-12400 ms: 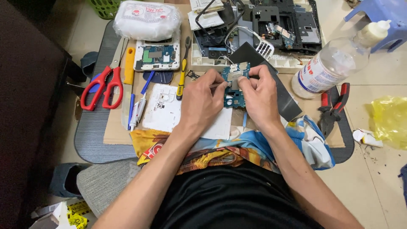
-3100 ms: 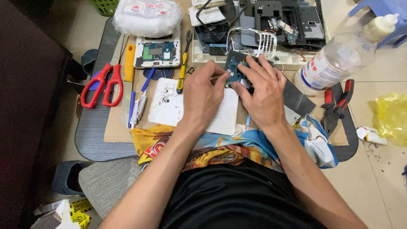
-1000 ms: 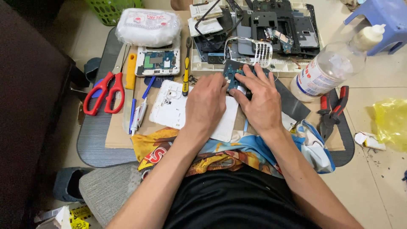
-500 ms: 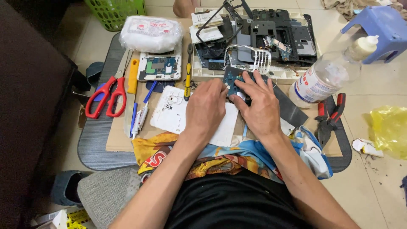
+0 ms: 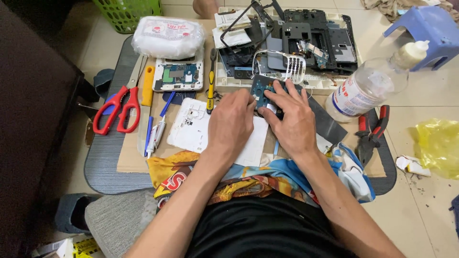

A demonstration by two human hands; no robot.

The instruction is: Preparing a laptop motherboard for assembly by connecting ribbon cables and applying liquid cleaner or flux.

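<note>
Both hands press down on a small blue-green circuit board [image 5: 262, 91] at the far edge of a cardboard work mat [image 5: 129, 157]: the left hand [image 5: 232, 124] pinches its near-left corner with curled fingers, while the right hand [image 5: 291, 117] lies flat over its right side, fingers spread and not closed around it. The board rests just in front of a white tray [image 5: 224, 83] heaped with dark phone frames and parts. Under the left hand lies a white phone back cover [image 5: 191, 126]. Left of it sit a yellow-handled screwdriver [image 5: 210, 86], an opened phone [image 5: 178, 76], blue pens [image 5: 158, 129] and red scissors [image 5: 117, 110]. To the right stand a clear plastic bottle [image 5: 363, 86] and red-handled pliers [image 5: 373, 131].
</note>
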